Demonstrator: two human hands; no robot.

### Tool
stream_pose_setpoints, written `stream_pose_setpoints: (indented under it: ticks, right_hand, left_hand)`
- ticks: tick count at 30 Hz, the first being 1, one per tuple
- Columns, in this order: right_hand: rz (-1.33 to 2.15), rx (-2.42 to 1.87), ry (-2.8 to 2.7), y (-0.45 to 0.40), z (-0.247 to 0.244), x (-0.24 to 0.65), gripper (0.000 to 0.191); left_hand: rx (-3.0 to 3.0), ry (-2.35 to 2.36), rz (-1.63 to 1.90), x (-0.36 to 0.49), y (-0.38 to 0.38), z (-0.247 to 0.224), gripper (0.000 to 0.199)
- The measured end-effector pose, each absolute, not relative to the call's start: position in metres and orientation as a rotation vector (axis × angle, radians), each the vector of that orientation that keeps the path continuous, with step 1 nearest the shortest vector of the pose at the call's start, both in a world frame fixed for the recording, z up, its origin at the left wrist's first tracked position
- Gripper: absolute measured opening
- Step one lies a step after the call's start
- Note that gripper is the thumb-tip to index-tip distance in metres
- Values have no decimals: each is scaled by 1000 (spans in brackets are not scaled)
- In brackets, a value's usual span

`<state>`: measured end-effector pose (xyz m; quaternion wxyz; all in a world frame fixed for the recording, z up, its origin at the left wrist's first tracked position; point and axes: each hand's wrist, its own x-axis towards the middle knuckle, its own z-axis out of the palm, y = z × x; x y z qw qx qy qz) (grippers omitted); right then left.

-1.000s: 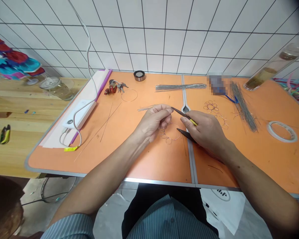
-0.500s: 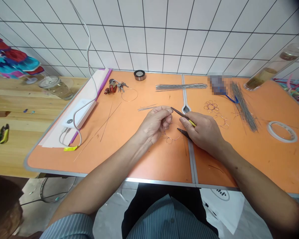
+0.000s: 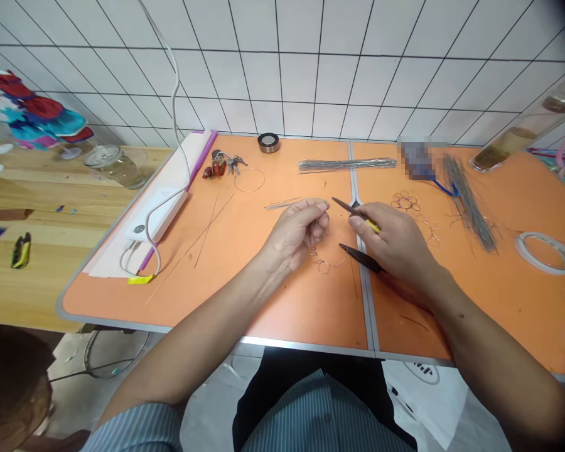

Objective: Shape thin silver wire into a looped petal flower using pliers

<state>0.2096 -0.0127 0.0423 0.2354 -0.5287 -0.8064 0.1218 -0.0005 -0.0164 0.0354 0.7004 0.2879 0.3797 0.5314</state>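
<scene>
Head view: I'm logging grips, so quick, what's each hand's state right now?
Left hand: pinched closed; whether it holds anything cannot be told.
Right hand: closed, holding a yellow-handled tool.

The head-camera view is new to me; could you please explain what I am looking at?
There is no machine here: these are a person's own bare hands, seen by a camera worn on the head, looking forward and down. The right hand holds a slender dark-tipped tool with yellow on it. The left hand has its fingertips pinched together; anything between them is too fine to make out. On the orange table lie metal wires, a wire flower and keys.
</scene>
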Motion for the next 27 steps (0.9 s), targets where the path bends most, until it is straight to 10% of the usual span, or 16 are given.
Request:
stream_pose_setpoints:
  ticks: [9, 27]
  right_hand:
    - [42, -2217, -2286, 13, 25, 247, 54]
    - [56, -1895, -2114, -1, 40, 235, 32]
  left_hand:
    - [598, 839, 1163, -4, -12, 31, 11]
    - [570, 857, 1172, -4, -16, 31, 9]
